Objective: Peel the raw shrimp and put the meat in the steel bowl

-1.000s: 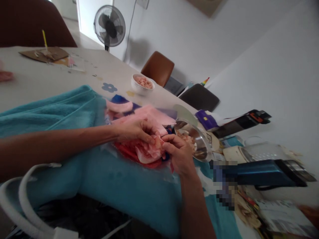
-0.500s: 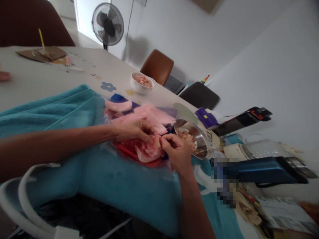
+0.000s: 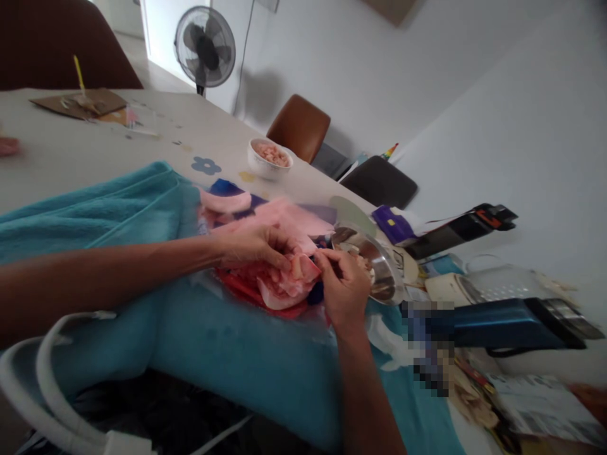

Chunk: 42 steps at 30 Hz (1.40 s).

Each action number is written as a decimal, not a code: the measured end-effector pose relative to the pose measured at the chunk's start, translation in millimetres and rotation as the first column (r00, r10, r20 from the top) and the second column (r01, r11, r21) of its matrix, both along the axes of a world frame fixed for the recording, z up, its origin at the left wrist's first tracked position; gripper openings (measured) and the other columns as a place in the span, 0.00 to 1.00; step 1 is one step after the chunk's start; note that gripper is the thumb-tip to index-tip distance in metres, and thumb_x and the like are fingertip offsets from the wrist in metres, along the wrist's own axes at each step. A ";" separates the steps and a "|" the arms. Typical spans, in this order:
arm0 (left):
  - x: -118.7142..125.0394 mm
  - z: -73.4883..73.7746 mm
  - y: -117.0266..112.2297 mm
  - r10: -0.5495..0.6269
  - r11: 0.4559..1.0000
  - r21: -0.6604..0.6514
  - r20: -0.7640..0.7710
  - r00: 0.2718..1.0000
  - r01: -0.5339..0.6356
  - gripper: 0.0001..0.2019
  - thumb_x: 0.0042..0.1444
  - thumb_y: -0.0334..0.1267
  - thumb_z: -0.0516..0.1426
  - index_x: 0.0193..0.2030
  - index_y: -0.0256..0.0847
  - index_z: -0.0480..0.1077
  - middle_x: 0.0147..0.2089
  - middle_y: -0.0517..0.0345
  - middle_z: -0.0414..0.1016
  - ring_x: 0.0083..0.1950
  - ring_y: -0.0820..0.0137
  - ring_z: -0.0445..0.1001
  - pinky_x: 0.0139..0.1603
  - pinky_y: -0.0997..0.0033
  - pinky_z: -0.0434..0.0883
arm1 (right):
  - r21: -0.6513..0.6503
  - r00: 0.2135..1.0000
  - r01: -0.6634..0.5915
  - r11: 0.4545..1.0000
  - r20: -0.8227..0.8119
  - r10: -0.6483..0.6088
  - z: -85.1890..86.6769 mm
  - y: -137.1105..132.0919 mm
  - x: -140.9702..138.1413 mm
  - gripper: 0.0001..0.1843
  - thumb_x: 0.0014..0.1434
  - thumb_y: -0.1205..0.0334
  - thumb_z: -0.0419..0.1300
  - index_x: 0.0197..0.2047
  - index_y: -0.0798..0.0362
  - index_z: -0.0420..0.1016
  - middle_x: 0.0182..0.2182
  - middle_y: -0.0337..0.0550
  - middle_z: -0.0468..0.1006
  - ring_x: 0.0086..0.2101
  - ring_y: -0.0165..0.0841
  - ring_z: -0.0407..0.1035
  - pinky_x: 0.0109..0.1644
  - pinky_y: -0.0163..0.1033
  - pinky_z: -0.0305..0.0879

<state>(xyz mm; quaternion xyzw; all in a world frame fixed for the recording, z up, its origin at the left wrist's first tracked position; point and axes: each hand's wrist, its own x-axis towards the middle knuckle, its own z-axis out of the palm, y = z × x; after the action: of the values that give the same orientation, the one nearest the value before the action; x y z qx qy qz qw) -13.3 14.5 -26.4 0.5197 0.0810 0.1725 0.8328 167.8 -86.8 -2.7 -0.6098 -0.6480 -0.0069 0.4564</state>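
A piece of pink pomelo (image 3: pixel 301 278), partly opened and showing its pulp, is between my two hands. My left hand (image 3: pixel 253 246) is closed on it, thumb and fingers pinching from the left. At its upper right edge, my right hand (image 3: pixel 346 287) is closed in a pinch; whatever lies in those fingertips is too small to make out. Thick pink peel (image 3: pixel 284 218) spreads behind the hands over a blue and red plastic bag (image 3: pixel 227 186). Just right of my right hand, a steel bowl (image 3: pixel 386 272) holds pale pink pieces.
A white bowl (image 3: pixel 268 167) of pink pulp stands farther back on the table (image 3: pixel 156 148). Teal cloth (image 3: pixel 137 202) lies at the near side. Along the right are a blue bottle (image 3: pixel 493 325), a purple packet (image 3: pixel 393 225) and other clutter. A fan (image 3: pixel 205 47) stands behind.
My right hand has shifted slightly right, from the middle of the pomelo piece to its edge, uncovering more of the piece. My left hand has stayed in place.
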 end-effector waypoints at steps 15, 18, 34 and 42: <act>-1.9 5.6 0.2 -0.095 0.988 -0.128 -0.024 0.995 0.091 0.08 0.47 0.26 0.67 0.35 0.35 0.77 0.31 0.55 0.80 0.27 0.75 0.77 0.25 0.81 0.73 | -0.157 0.995 -0.101 0.982 0.003 0.103 -15.2 0.8 0.7 0.15 0.65 0.53 0.55 0.33 0.48 0.80 0.28 0.39 0.79 0.32 0.35 0.72 0.39 0.43 0.66; -2.8 6.6 1.3 -0.099 0.984 -0.152 -0.019 0.995 0.095 0.07 0.47 0.25 0.66 0.35 0.34 0.77 0.31 0.55 0.80 0.27 0.74 0.78 0.27 0.80 0.75 | -0.163 0.996 -0.087 0.983 -0.006 0.088 -18.9 1.1 2.1 0.16 0.65 0.53 0.55 0.53 0.45 0.76 0.35 0.39 0.83 0.37 0.38 0.75 0.47 0.48 0.67; -3.2 10.3 -0.3 -0.040 0.977 -0.211 -0.025 0.999 0.034 0.08 0.46 0.24 0.67 0.35 0.34 0.78 0.30 0.55 0.81 0.26 0.73 0.79 0.27 0.80 0.77 | -0.043 0.990 -0.138 0.990 0.033 0.139 -24.1 2.1 -0.1 0.14 0.65 0.54 0.57 0.51 0.46 0.76 0.44 0.44 0.83 0.47 0.40 0.76 0.56 0.53 0.68; -3.2 8.7 -0.5 -0.035 0.989 -0.147 -0.014 0.999 0.032 0.06 0.48 0.27 0.67 0.35 0.35 0.79 0.31 0.56 0.81 0.25 0.76 0.78 0.26 0.82 0.75 | -0.020 0.985 -0.167 0.986 0.049 0.167 -21.3 0.5 -2.8 0.16 0.66 0.60 0.55 0.55 0.44 0.74 0.46 0.42 0.82 0.48 0.38 0.76 0.60 0.52 0.67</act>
<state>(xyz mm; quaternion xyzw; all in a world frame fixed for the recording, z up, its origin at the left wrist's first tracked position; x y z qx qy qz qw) -16.5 14.0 -17.7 0.4596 0.0917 0.1476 0.8709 165.0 -86.3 -24.0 -0.5566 -0.7082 0.0211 0.4338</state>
